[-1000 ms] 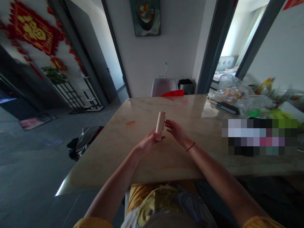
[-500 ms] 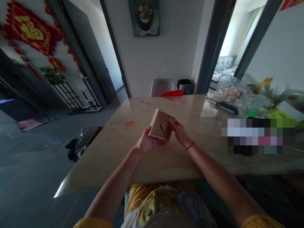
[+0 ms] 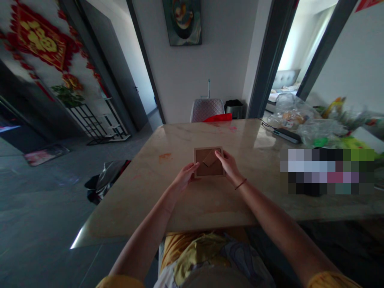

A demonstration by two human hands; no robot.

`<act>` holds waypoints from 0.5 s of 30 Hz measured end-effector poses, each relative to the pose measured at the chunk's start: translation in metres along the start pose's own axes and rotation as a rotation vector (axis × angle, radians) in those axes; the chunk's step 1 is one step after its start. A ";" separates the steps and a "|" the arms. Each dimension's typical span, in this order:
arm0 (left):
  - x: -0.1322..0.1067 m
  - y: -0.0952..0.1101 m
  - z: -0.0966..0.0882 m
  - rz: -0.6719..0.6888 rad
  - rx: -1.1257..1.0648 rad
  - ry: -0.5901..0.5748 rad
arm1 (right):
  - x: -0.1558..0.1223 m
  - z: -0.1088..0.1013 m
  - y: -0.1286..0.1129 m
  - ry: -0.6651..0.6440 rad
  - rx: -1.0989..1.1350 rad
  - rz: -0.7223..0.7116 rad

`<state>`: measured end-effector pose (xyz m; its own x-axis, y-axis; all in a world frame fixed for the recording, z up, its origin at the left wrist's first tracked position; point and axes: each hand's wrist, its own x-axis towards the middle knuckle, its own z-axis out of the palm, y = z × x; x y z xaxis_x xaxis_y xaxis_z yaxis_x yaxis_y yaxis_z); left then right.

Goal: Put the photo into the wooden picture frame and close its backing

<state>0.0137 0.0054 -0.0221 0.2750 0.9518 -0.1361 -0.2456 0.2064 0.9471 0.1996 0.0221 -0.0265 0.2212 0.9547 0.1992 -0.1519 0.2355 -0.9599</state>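
A small wooden picture frame [image 3: 207,171] is held between my hands over the table, its brown back and slanted stand flap [image 3: 211,159] facing me. My left hand [image 3: 186,176] grips the lower left edge, thumb on the back side and the other fingers underneath. On the right edge, my right hand [image 3: 227,163] has its thumb by the upper end of the flap; its other fingers are mostly hidden behind the frame. The side turned away from me cannot be seen.
The marble-patterned table [image 3: 144,192] spreads around my hands. Clear plastic bags [image 3: 318,130] and a dark elongated device [image 3: 287,135] lie at the right, beside a blurred-out patch. A quilted chair [image 3: 207,110] stands at the far edge, a dark bag [image 3: 105,180] on the floor at left.
The picture frame has turned from a tilted, angled pose to nearly square with me, its back more fully in view. My left hand has shifted from beneath it to its left edge.
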 end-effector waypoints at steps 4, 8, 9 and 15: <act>-0.001 -0.001 0.002 -0.028 0.029 0.037 | -0.001 0.001 0.000 -0.044 -0.040 -0.010; -0.002 0.001 0.003 -0.024 0.026 0.049 | 0.005 -0.003 0.005 -0.019 -0.082 -0.043; -0.001 0.001 0.002 -0.021 0.027 0.060 | 0.007 -0.004 0.006 -0.018 -0.071 -0.053; 0.002 0.003 -0.003 0.015 0.012 0.176 | 0.010 -0.005 0.009 -0.104 0.020 0.097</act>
<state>0.0102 0.0089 -0.0202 0.1039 0.9799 -0.1702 -0.2368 0.1905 0.9527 0.2049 0.0329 -0.0343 0.1038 0.9866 0.1261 -0.1873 0.1439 -0.9717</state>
